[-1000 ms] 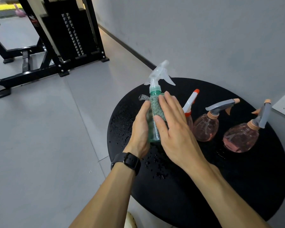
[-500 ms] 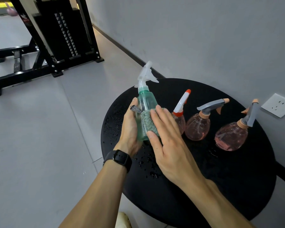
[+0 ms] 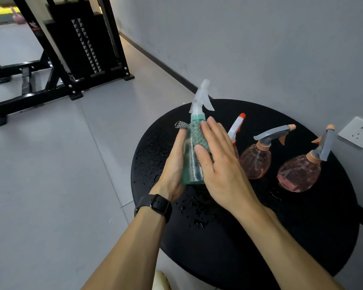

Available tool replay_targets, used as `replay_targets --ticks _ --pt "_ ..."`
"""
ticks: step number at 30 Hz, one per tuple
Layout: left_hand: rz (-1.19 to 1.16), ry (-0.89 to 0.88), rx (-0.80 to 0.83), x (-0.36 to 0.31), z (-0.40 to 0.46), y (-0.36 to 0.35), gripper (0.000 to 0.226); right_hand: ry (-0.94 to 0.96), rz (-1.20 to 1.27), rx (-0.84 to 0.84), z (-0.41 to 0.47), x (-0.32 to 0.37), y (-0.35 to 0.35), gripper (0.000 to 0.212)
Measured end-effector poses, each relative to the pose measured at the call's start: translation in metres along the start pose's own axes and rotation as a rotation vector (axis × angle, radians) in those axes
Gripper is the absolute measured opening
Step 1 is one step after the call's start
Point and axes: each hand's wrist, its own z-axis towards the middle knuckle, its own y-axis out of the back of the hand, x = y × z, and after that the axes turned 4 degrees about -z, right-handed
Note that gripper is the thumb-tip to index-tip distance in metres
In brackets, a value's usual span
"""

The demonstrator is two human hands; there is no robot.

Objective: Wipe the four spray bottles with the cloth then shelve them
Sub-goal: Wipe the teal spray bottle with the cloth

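A clear green spray bottle (image 3: 194, 164) with a white trigger head stands upright between my hands, over the left part of a round black table (image 3: 249, 243). My left hand (image 3: 174, 164) grips its left side. My right hand (image 3: 220, 162) lies flat against its right side, pressing a green knobbly cloth (image 3: 199, 136) to the bottle; a patterned corner of cloth sticks out at the left. Behind my right hand is a bottle with a white and red nozzle (image 3: 236, 127). Two round pink bottles (image 3: 255, 162) (image 3: 298, 174) with grey triggers stand to the right.
Water drops speckle the table's left side and front (image 3: 197, 216). A grey wall with a white socket (image 3: 357, 131) runs behind the table. A black weight machine (image 3: 80, 42) stands on the grey tiled floor at the back left. No shelf is in view.
My right hand and the cloth have slid up the green bottle, from its lower body toward its neck. The other three bottles have not moved.
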Motion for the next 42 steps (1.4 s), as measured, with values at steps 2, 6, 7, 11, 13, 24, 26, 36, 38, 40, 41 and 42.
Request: replay_targets --ticks 2,6,7,11,13,24,26,36,38,40,41,42 --pt "0.005 0.026 -0.003 -0.001 0.0 -0.001 0.058 0.009 -0.018 0.018 0.004 -0.001 0.0 0.052" --pt "-0.007 0.045 0.015 -0.004 0.0 -0.002 0.06 0.004 -0.022 0.023 0.009 0.0 0.0 0.052" --pt "-0.012 0.047 0.03 -0.005 -0.002 -0.003 0.06 0.002 -0.017 0.023 0.01 0.001 0.0 0.052" --pt "-0.041 0.075 0.083 -0.006 -0.006 -0.004 0.068 -0.004 -0.022 0.035 0.011 0.002 0.001 0.052" --pt "-0.04 0.079 0.076 -0.006 -0.006 -0.002 0.072 0.005 -0.048 0.041 0.009 0.002 -0.001 0.052" --pt "-0.124 0.001 -0.04 -0.004 0.001 0.014 0.079 0.012 0.029 0.097 -0.017 0.007 -0.003 0.053" --pt "-0.172 0.016 -0.05 -0.004 0.003 0.015 0.082 0.014 0.031 0.096 -0.021 0.008 -0.003 0.053" --pt "-0.176 0.054 -0.086 -0.004 0.004 0.015 0.081 0.063 0.045 0.04 -0.027 0.006 -0.001 0.051" --pt "-0.131 0.045 -0.089 -0.003 0.003 0.013 0.074 0.069 0.036 0.026 -0.023 0.005 0.0 0.051" --pt "-0.097 0.051 -0.095 -0.002 0.003 0.009 0.067 0.084 -0.007 -0.005 -0.018 0.002 -0.001 0.051" --pt "-0.078 0.059 -0.09 -0.001 0.004 0.008 0.065 0.094 -0.039 -0.025 -0.016 0.001 -0.001 0.05" --pt "-0.059 0.066 -0.078 0.0 0.005 0.008 0.063 0.105 -0.074 -0.045 -0.014 0.0 -0.002 0.05"
